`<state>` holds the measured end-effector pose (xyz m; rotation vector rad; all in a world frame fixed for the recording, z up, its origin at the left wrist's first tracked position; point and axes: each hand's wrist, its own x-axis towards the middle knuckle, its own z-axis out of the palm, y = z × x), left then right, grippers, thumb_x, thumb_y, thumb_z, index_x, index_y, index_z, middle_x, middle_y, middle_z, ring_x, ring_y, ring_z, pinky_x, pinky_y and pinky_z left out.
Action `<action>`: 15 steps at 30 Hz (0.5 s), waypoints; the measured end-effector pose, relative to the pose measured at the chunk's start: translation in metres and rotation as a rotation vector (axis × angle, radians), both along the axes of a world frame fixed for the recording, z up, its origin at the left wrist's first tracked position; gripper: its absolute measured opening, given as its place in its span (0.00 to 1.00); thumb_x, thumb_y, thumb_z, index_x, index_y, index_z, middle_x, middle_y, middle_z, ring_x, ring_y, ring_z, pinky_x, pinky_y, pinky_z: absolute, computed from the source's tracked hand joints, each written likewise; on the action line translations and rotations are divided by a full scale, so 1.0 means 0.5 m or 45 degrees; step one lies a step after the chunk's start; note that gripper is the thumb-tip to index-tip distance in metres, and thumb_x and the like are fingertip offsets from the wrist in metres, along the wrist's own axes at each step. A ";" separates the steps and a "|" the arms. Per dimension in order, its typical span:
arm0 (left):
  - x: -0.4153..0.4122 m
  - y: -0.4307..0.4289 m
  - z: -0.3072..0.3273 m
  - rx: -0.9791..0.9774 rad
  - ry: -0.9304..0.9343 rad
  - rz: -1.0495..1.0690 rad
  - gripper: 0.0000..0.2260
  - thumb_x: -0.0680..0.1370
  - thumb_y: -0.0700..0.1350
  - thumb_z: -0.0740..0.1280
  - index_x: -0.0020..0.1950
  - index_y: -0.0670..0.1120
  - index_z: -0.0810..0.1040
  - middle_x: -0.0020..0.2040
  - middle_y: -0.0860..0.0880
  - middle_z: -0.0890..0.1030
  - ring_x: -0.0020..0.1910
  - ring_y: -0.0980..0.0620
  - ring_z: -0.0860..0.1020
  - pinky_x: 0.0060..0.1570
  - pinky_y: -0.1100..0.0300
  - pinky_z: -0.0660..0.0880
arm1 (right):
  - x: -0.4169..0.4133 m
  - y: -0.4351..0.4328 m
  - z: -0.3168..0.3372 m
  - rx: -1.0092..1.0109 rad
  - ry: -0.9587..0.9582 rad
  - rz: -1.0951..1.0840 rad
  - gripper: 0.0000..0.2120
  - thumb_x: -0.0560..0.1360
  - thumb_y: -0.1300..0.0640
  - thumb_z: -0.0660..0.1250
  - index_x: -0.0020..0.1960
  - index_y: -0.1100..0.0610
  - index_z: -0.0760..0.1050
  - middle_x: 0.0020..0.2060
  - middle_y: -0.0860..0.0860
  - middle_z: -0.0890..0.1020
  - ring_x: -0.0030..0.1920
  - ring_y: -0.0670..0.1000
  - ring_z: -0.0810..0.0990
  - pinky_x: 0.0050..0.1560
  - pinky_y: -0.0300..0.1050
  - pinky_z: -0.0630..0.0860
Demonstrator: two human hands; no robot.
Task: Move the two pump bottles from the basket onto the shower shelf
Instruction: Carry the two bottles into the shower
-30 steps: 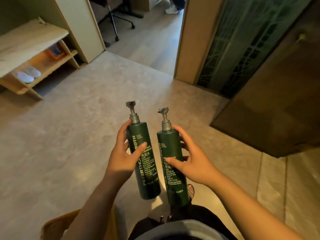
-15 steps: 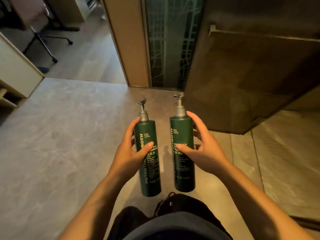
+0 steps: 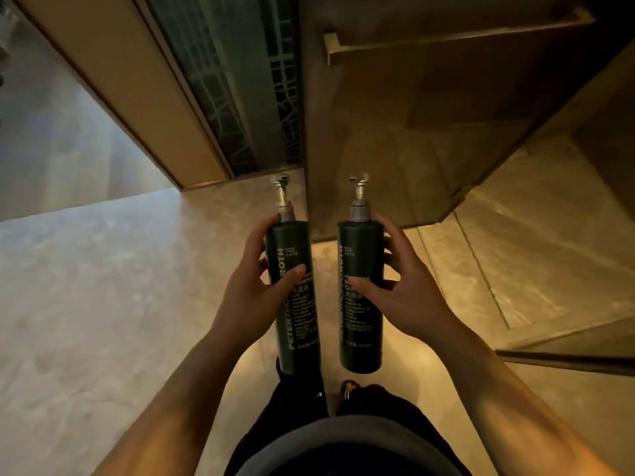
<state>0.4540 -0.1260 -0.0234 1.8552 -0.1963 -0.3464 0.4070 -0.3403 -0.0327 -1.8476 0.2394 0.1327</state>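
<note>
I hold two tall dark-green pump bottles upright in front of me, side by side and a little apart. My left hand (image 3: pixel 252 293) grips the left pump bottle (image 3: pixel 298 324), which has white lettering down its side and a grey pump head. My right hand (image 3: pixel 409 293) grips the right pump bottle (image 3: pixel 360 331), thumb across its front label. Both bottles hang in the air above the stone floor. No basket and no shower shelf is in view.
Straight ahead stands a dark glass door (image 3: pixel 429 125) with a brass bar handle (image 3: pixel 457 41). Left of it are a patterned green glass panel (image 3: pixel 240 80) and a beige door frame (image 3: pixel 130 84). Pale stone floor (image 3: pixel 86 304) lies to the left; my legs and a sandalled foot (image 3: pixel 347 389) are below.
The view has swung right and closer to the glass door; the shelf unit and chair have left the frame. Both hands keep the same grip on the bottles.
</note>
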 end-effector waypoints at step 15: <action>0.258 -0.265 -0.018 -0.087 0.031 -0.688 0.32 0.72 0.45 0.69 0.70 0.63 0.59 0.65 0.57 0.72 0.59 0.62 0.74 0.49 0.68 0.75 | 0.041 -0.134 0.057 -0.084 -0.052 -0.688 0.40 0.66 0.55 0.73 0.68 0.32 0.56 0.56 0.27 0.71 0.63 0.45 0.71 0.55 0.48 0.77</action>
